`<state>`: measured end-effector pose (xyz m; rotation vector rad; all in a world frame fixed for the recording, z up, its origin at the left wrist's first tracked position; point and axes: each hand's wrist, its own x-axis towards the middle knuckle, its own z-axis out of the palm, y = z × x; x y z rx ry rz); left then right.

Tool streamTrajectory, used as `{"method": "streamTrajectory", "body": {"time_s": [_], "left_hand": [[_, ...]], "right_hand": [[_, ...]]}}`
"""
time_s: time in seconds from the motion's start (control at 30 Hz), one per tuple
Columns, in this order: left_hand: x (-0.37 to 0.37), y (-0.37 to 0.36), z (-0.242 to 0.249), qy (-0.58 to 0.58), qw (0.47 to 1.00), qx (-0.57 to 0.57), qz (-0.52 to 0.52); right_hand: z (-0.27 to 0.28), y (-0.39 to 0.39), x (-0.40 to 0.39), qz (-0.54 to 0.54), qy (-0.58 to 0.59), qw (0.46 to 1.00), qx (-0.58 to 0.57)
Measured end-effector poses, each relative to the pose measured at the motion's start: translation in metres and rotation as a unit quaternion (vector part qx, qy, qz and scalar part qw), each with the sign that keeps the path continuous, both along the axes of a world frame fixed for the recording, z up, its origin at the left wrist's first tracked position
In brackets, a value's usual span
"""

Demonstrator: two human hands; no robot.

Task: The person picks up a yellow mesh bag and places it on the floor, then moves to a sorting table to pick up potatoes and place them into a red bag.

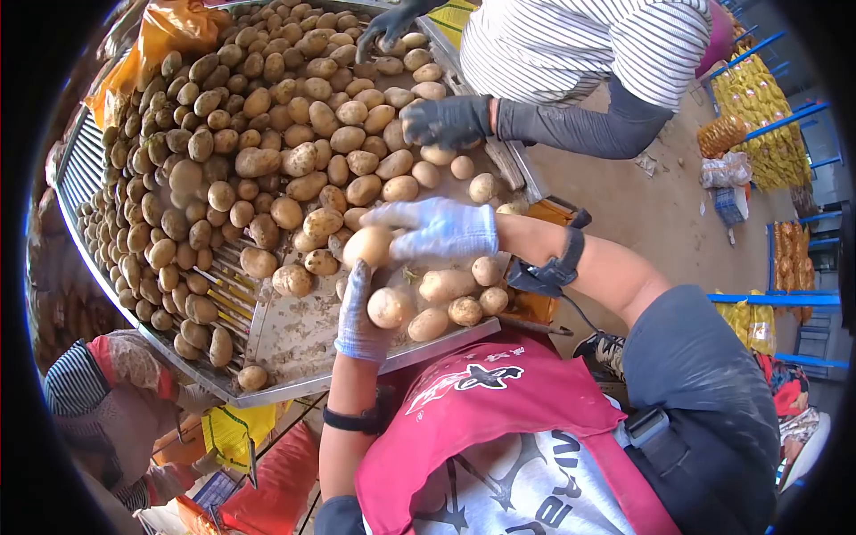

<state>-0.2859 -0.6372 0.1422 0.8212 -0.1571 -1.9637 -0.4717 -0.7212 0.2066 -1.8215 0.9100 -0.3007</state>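
Note:
My left hand [358,319], in a light knitted glove, is curled against a pale round potato [389,308]. Its raised finger meets the underside of another potato [367,247]. My right hand [437,228], in a bluish-white glove, grips that upper potato between fingers and thumb from the right. Below the right hand, several loose potatoes [447,285] lie near the metal edge of the sorting table [299,343]. A large heap of potatoes [294,160] covers the table beyond my hands.
Opposite me, a co-worker's dark-gloved hand [446,121] touches the potatoes; their other hand [388,31] is farther back. Another person [111,401] works at lower left beside a yellow bag [239,434]. Orange plastic [165,40] hangs at the far corner. Filled net sacks [758,116] stand right.

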Motion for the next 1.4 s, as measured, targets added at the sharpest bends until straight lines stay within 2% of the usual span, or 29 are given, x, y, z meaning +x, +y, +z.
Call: {"method": "streamTrajectory", "body": {"time_s": [0.03,0.07,0.13,0.17,0.2,0.27,0.3,0.4,0.43,0.47,0.53,0.57,0.6,0.63,0.67,0.77,0.9,1.0,1.13,1.17,1.23,1.3,1.33,1.37,1.4], "left_hand": [[0.004,-0.004,0.006,-0.016,0.999,0.048,0.014],[0.011,-0.008,0.016,-0.032,0.994,0.097,0.029],[0.036,-0.002,0.011,0.036,0.997,0.055,0.044],[0.051,0.004,0.006,0.061,0.996,0.042,0.050],[0.060,0.012,0.003,0.085,0.994,0.031,0.058],[0.065,0.027,-0.003,0.038,0.988,0.113,0.100],[0.066,0.033,-0.005,0.014,0.981,0.152,0.120],[0.062,0.053,-0.021,0.022,0.982,0.163,0.090],[0.061,0.059,-0.025,0.009,0.985,0.153,0.079],[0.061,0.066,-0.032,0.029,0.981,0.176,0.071],[0.059,0.074,-0.025,-0.033,0.978,0.191,0.076],[0.059,0.079,-0.026,-0.030,0.976,0.199,0.088],[0.061,0.085,-0.027,-0.028,0.972,0.208,0.102],[0.064,0.090,-0.026,-0.028,0.969,0.217,0.116],[0.067,0.095,-0.027,-0.025,0.970,0.207,0.123],[0.078,0.114,-0.026,-0.030,0.970,0.195,0.144],[0.088,0.141,-0.018,0.016,0.977,0.145,0.156],[0.097,0.155,-0.013,0.031,0.980,0.116,0.155],[0.121,0.174,-0.016,0.019,0.986,0.109,0.123],[0.129,0.178,-0.024,0.102,0.988,0.081,0.088],[0.120,0.171,0.009,0.094,0.992,0.046,0.072],[0.114,0.163,0.016,0.117,0.993,-0.011,0.014],[0.110,0.156,0.014,0.145,0.987,-0.051,-0.039],[0.098,0.153,0.021,0.085,0.996,-0.022,0.018],[0.096,0.147,0.014,0.115,0.993,-0.034,-0.015]], "right_hand": [[0.009,-0.003,0.005,0.017,0.031,0.999,0.040],[-0.006,-0.012,0.005,-0.017,-0.003,1.000,-0.021],[-0.031,-0.032,-0.021,-0.038,0.169,0.957,-0.231],[-0.058,-0.030,-0.035,0.000,0.251,0.918,-0.306],[-0.050,-0.014,-0.029,0.083,0.351,0.888,-0.287],[-0.103,0.008,-0.040,0.110,0.299,0.894,-0.315],[-0.110,0.010,-0.042,0.092,0.296,0.849,-0.428],[-0.127,-0.003,-0.044,0.014,0.364,0.905,-0.220],[-0.114,-0.002,-0.045,0.007,0.347,0.916,-0.203],[-0.116,0.000,-0.049,-0.044,0.270,0.947,-0.168],[-0.117,0.009,-0.053,-0.136,0.112,0.980,-0.090],[-0.089,0.018,-0.045,-0.137,0.056,0.983,-0.107],[-0.067,0.025,-0.038,-0.124,0.068,0.989,-0.039],[-0.057,0.033,-0.032,-0.109,0.001,0.993,-0.035],[-0.050,0.037,-0.025,-0.092,-0.068,0.993,-0.030],[-0.038,0.040,0.000,-0.015,-0.157,0.987,-0.009],[-0.019,0.040,0.030,0.058,-0.205,0.965,0.155],[-0.007,0.053,0.042,0.000,-0.242,0.902,0.357],[-0.009,0.074,0.055,-0.018,-0.230,0.900,0.370],[-0.015,0.079,0.059,-0.024,-0.235,0.897,0.373],[-0.006,0.090,0.078,-0.033,-0.246,0.880,0.405],[-0.009,0.103,0.100,-0.028,-0.280,0.869,0.408],[-0.014,0.110,0.109,-0.027,-0.258,0.881,0.395],[-0.018,0.116,0.115,-0.030,-0.235,0.893,0.382],[-0.020,0.121,0.119,-0.034,-0.212,0.905,0.368]]}}
